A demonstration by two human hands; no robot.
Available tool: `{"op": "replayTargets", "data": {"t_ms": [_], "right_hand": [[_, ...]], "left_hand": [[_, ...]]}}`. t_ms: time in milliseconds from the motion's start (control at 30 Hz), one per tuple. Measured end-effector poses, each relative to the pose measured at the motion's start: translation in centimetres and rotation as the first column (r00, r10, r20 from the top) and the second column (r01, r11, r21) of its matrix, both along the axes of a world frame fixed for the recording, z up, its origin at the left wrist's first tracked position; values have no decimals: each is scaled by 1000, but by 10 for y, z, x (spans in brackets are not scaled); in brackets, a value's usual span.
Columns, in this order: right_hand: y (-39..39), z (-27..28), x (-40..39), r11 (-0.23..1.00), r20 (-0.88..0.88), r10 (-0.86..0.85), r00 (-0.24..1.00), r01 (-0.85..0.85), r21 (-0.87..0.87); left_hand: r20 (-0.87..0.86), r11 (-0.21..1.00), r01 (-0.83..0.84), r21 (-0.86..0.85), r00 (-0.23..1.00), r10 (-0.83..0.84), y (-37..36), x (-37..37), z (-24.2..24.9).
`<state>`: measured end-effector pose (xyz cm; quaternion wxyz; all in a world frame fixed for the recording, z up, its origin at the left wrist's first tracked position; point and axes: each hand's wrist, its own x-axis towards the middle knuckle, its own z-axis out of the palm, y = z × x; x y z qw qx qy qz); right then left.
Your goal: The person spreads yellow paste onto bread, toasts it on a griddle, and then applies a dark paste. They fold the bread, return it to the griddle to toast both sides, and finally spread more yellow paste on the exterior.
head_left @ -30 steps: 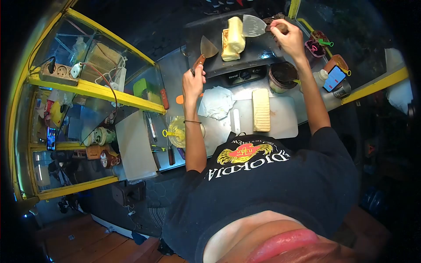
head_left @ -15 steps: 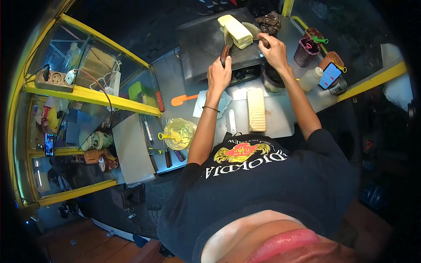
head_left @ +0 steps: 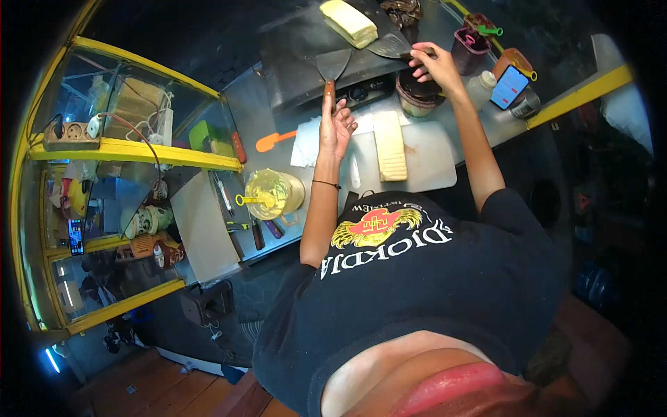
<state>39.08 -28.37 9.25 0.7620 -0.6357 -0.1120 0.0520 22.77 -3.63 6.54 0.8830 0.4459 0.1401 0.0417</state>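
Note:
A block of bread (head_left: 349,25) lies on the dark flat griddle (head_left: 292,76), apart from both blades. My left hand (head_left: 336,131) holds a spatula (head_left: 335,65) by its wooden handle, fingers loosely curled, the blade over the griddle's front part. In my right hand (head_left: 436,67) is a second spatula (head_left: 390,46), its blade by the near right end of the bread and its handle mostly hidden by my fingers. Nearer to my body, another bread block (head_left: 390,147) rests on a white cutting board (head_left: 432,160).
Right of the griddle stand a tub of dark spread (head_left: 419,94), a bottle (head_left: 481,90), a phone (head_left: 510,88) and a can (head_left: 526,105). At left are an orange spatula (head_left: 267,142), a tub of yellow spread (head_left: 274,193) and a yellow-framed glass case (head_left: 139,151).
Both spatulas have come away from the bread's sides, and the bread now sits alone on the griddle. My left hand has drawn back and turned its palm up. The camera view has shifted.

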Motion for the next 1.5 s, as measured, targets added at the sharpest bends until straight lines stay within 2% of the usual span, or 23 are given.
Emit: {"op": "replayTargets", "data": {"t_ms": [33, 100, 167, 233, 300, 433, 500, 533, 567, 633, 667, 733, 767, 833, 933, 1033, 1167, 1267, 1367, 1400, 1433, 1467, 1500], "right_hand": [[-2, -1, -6, 999, -10, 48, 999, -48, 6], [-5, -9, -20, 996, -39, 94, 995, -94, 11], [-11, -18, -46, 977, 219, -210, 953, 210, 23], [-17, -29, -86, 979, 299, -194, 934, 202, 3], [-18, -66, -123, 995, 140, 35, 990, -22, -96], [-9, -159, -156, 974, -151, 153, 976, -175, -141], [-8, -162, -169, 949, -453, 264, 851, -312, -33], [-12, -161, -168, 916, -537, 361, 763, -397, 51], [-11, -161, -172, 915, -543, 364, 756, -400, 57], [-6, -162, -173, 922, -553, 370, 747, -368, 120], [-5, -163, -173, 913, -585, 396, 708, -370, 169], [-3, -163, -163, 879, -599, 468, 650, -409, 243], [-2, -162, -158, 846, -601, 527, 600, -439, 303], [-4, -141, -159, 864, -579, 502, 642, -406, 298], [-9, -118, -149, 810, -618, 587, 523, -388, 441], [-7, -97, -141, 597, -431, 800, 418, -486, 638], [-2, -48, -136, 636, -340, 772, 538, -639, 433], [9, -32, -122, 671, -127, 741, 659, -735, 103], [7, -24, -109, 704, 8, 710, 704, -710, -18], [1, -19, -108, 723, 34, 691, 722, -690, -33], [-3, -17, -107, 728, 40, 686, 727, -685, -39], [-9, -16, -106, 724, 41, 689, 723, -687, -54], [-13, -16, -107, 720, 41, 694, 719, -691, -69]], "left_hand": [[-74, 994, -47, 97, 996, 54, -12, -4, -4], [-82, 814, -84, 574, 984, 160, -38, -12, -27], [156, 133, -171, 976, 981, 115, -58, -18, -56], [-112, -152, 117, 981, 993, 43, -87, -26, -69], [-144, -266, 144, 953, 989, 21, -111, -36, -66], [-151, -57, 148, 987, 988, -44, -90, -36, -69], [116, 140, -99, 985, 986, -123, -68, -45, -84], [97, 496, -58, 866, 994, -53, -62, -50, -87], [17, 862, -29, 505, 1000, 24, -61, -56, -81], [-204, 996, 3, 88, 979, 15, -39, -70, -86], [-207, 996, -3, 93, 978, 23, -37, -73, -94], [-111, 942, -102, -319, 991, 70, -33, -86, -107], [-113, 941, -111, -319, 990, 79, -35, -94, -112], [194, 791, 117, -601, 981, 3, -39, -96, -116], [195, 853, 42, -520, 978, 71, -58, -106, -91], [236, 862, -1, -508, 962, 140, -69, -111, -64], [360, 790, 100, -605, 919, 160, -76, -111, -21], [427, 823, 105, -558, 887, 176, -69, -104, 1], [487, 908, -138, -397, 806, 336, -36, -91, 32], [659, 834, 169, -525, 701, 273, -24, -82, 62], [507, 883, -128, -451, 778, 372, 20, -79, 70], [513, 944, -55, -326, 829, 225, 18, -73, 117], [380, 904, -427, 26, 841, 386, 37, -60, 142]]}}
